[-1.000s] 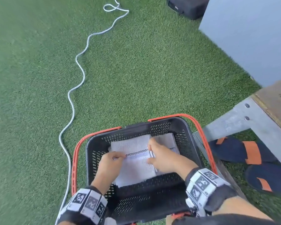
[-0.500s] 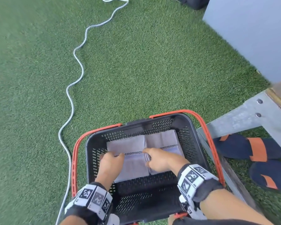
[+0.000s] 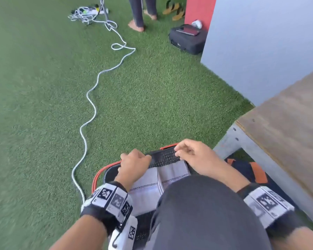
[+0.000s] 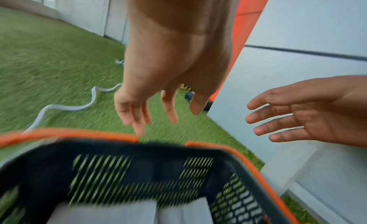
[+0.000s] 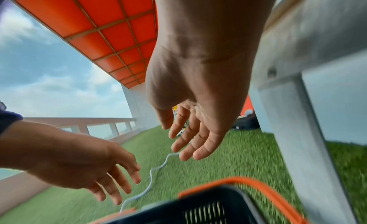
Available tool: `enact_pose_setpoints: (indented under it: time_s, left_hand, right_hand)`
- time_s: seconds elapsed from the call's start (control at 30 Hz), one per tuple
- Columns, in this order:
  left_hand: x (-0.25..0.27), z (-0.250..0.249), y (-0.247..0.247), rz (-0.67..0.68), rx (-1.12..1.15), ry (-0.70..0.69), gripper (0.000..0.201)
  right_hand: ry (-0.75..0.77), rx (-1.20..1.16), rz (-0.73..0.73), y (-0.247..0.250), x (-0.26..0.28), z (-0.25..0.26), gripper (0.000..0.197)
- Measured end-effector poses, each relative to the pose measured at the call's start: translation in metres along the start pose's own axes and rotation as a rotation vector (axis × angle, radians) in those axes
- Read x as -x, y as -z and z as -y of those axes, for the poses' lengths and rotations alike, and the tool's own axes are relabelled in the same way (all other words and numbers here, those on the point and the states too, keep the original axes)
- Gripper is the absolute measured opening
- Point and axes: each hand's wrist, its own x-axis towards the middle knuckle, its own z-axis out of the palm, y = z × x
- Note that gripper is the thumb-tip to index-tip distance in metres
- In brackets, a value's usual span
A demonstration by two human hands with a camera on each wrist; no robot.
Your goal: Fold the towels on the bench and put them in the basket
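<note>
A black basket [image 3: 165, 156] with orange handles stands on the grass below me. Two folded grey towels lie side by side in it, the left towel [image 3: 145, 184] and the right towel [image 3: 173, 172], each with a checkered stripe. My left hand [image 3: 134, 157] hovers above the basket's far left rim with loose fingers, holding nothing. My right hand [image 3: 190, 152] hovers above the far right rim, fingers spread and empty. The left wrist view shows the left hand [image 4: 151, 108] over the basket [image 4: 129, 172]. The right wrist view shows the right hand [image 5: 190, 133] relaxed above the rim [image 5: 208, 200].
The wooden-topped bench [image 3: 287, 132] with grey legs stands at the right, dark sandals [image 3: 257, 172] under it. A white cable [image 3: 90, 105] snakes over the grass to the left. A black bag [image 3: 188, 39] and another person's feet [image 3: 139, 24] are far off. My dark-clad knee [image 3: 206, 213] hides the basket's near part.
Both hands have let go of the towels and risen out of the basket to above its far rim. The head view has tilted up, showing more lawn.
</note>
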Motion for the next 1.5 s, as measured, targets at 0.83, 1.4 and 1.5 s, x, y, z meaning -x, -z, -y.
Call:
enact_pose_setpoints:
  time_s: [0.83,1.4,1.5]
  left_hand:
    - [0.364,-0.262,-0.037,0.164,-0.347,-1.147,0.029]
    - [0.438,-0.262,-0.318,0.612,-0.889,-1.317,0.049]
    - [0.439,-0.252,-0.34,0.442,-0.928,-1.328,0.079]
  right_hand:
    - [-0.129,0.15,-0.748,0.179,0.371,0.042,0.012]
    - [-1.033,0.156,-0.928,0.145,0.586,-0.162,0.029]
    - [-1.237,0.26,-1.008,0.127,0.596,-0.182,0.064]
